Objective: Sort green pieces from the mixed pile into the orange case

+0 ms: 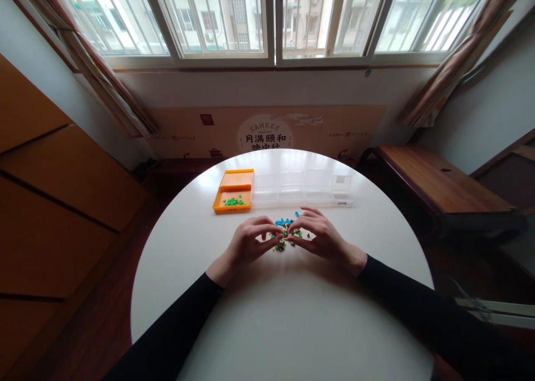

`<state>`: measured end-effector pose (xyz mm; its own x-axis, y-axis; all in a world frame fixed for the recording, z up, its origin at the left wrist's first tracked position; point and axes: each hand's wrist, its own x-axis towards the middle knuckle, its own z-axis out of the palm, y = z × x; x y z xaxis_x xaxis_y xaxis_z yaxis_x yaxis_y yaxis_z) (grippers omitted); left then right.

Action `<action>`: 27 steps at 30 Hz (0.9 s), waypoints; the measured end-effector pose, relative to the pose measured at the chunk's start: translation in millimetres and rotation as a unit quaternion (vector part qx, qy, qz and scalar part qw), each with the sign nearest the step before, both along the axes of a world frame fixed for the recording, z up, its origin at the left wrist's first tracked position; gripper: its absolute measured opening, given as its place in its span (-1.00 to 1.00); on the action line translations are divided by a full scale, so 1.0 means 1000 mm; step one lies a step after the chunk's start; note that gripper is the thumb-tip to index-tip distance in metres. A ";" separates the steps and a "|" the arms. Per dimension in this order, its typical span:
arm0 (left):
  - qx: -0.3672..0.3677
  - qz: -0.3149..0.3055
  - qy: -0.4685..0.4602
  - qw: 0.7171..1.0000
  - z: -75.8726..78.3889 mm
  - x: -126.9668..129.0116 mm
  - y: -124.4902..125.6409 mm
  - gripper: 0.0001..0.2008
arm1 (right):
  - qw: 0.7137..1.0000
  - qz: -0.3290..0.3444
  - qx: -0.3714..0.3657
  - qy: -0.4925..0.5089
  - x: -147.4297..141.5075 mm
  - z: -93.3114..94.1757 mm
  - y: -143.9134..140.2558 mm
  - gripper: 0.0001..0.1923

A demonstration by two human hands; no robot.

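A single view is given from a head-worn camera, aimed forward and down across the round tabletop (292, 314) toward the window (271, 19); the near edge is seen closest.

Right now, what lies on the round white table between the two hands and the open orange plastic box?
In the head view, only bare white tabletop lies between the left hand and the orange box; the pile of small coloured pieces sits between both hands.
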<state>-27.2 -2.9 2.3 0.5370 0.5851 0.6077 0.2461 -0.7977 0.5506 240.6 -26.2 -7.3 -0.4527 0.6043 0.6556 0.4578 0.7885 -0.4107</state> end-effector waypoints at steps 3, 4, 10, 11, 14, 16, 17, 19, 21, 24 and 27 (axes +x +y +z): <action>0.036 0.053 0.007 0.998 0.003 -0.007 0.005 -0.90 | 1.000 -0.013 -0.019 -0.001 0.003 0.003 -0.001 -0.88; 0.052 0.073 0.009 0.996 0.004 -0.010 0.007 -0.90 | 1.000 -0.016 -0.027 -0.002 0.004 0.004 -0.001 -0.88; 0.099 0.150 0.014 0.984 0.010 -0.024 0.017 -0.90 | 0.998 -0.020 -0.066 -0.009 0.005 0.009 -0.002 -0.86; 0.101 0.157 0.018 0.982 0.011 -0.025 0.018 -0.89 | 0.997 -0.017 -0.068 -0.011 0.005 0.009 -0.002 -0.86; 0.114 0.188 0.035 0.975 0.011 -0.029 0.022 -0.88 | 0.997 -0.018 -0.068 -0.014 0.004 0.008 -0.002 -0.88; 0.127 0.224 0.036 0.965 0.011 -0.033 0.027 -0.88 | 0.997 -0.024 -0.067 -0.012 0.004 0.007 -0.001 -0.89; 0.129 0.246 0.032 0.960 0.011 -0.037 0.030 -0.87 | 0.997 -0.027 -0.066 -0.010 0.004 0.007 -0.001 -0.89; 0.117 0.287 0.020 0.951 0.010 -0.045 0.036 -0.85 | 0.997 -0.032 -0.063 -0.007 0.004 0.005 -0.001 -0.89; 0.092 0.328 0.014 0.940 0.009 -0.056 0.044 -0.83 | 0.997 -0.033 -0.062 -0.007 0.004 0.004 -0.001 -0.89; 0.066 0.393 0.028 0.917 0.005 -0.071 0.054 -0.81 | 0.997 -0.032 -0.067 -0.007 0.004 0.003 -0.001 -0.89; 0.061 0.430 0.047 0.900 0.001 -0.080 0.060 -0.80 | 0.997 -0.030 -0.072 -0.005 0.004 0.004 -0.001 -0.90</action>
